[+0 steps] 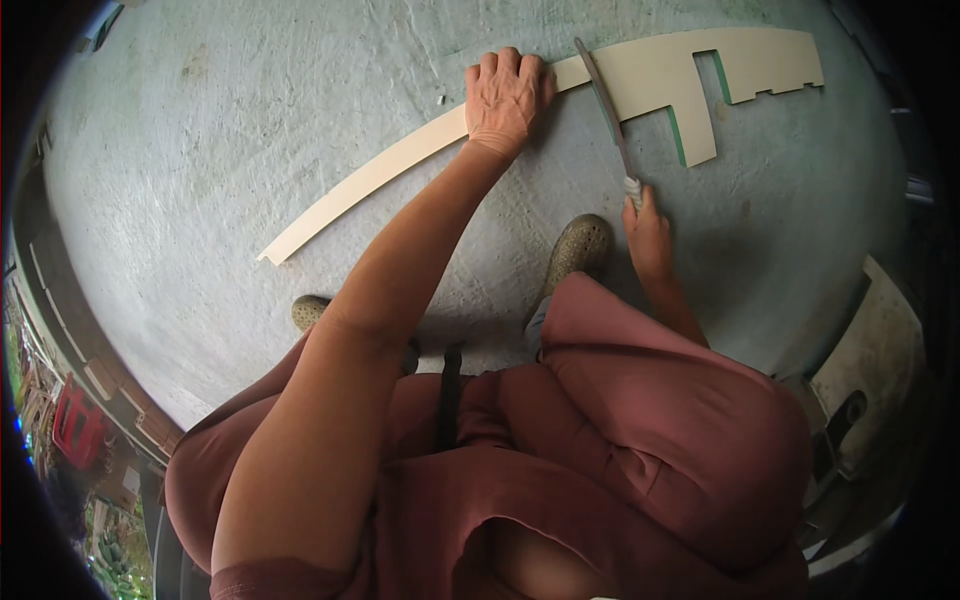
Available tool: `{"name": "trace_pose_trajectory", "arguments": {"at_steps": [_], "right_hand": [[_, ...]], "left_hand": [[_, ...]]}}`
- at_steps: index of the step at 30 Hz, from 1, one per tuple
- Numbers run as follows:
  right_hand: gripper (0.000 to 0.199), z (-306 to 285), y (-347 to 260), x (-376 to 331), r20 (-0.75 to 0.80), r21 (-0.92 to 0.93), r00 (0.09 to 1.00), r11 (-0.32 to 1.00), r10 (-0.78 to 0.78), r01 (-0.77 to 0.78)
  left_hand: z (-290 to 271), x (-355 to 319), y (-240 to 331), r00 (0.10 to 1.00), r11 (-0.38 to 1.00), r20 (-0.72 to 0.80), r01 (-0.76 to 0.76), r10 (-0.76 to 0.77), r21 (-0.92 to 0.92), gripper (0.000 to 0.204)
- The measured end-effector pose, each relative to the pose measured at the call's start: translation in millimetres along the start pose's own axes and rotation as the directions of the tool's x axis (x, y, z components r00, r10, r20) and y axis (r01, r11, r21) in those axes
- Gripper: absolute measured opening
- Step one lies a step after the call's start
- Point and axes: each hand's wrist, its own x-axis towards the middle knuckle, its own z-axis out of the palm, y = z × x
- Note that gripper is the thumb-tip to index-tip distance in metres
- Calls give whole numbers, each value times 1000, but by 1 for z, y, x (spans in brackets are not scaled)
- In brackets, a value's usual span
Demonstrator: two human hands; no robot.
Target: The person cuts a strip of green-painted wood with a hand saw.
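Observation:
A long, curved cream board [655,75] with green edges lies on the floor, a narrow strip at its left and notched, wider parts at its right. My left hand [508,98] presses down on the narrow strip, its fingers bent over the far edge. My right hand [650,230] is closed around the pale, wrapped handle of a long, narrow-bladed saw [606,95]. The blade slants across the board where the strip meets the wider part, to the right of my left hand. Its teeth are too small to make out.
The grey-green floor [200,130] is rough and streaked. My feet, in olive clogs [580,245], stand on the near side of the board. A small pale scrap [441,99] lies beyond the strip. A worn, pale panel [865,360] stands at right, a red plastic object [78,425] at far left.

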Motion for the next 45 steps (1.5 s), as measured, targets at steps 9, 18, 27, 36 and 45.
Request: {"name": "trace_pose_trajectory", "arguments": {"at_steps": [9,18,27,36,45], "right_hand": [[29,4,-15,16,-52,-41,994,995,-93,90],[30,3,-37,40,-26,3,998,998,-60,60],[30,6,-1,-4,-26,39,1000,999,-17,18],[29,0,-48,44,-18,18,994,994,-108,109],[27,8,-6,-2,-12,21,1000,1000,15,-15]], "left_hand": [[1,-2,-2,1000,1000,-11,-1,1,-1,19],[1,-2,-3,1000,1000,-16,-20,20,2,19],[1,-1,0,1000,1000,13,-8,8,2,20],[0,-3,-5,1000,1000,16,3,-4,10,20],[-1,0,-1,1000,1000,5,-2,2,-4,19]]}}
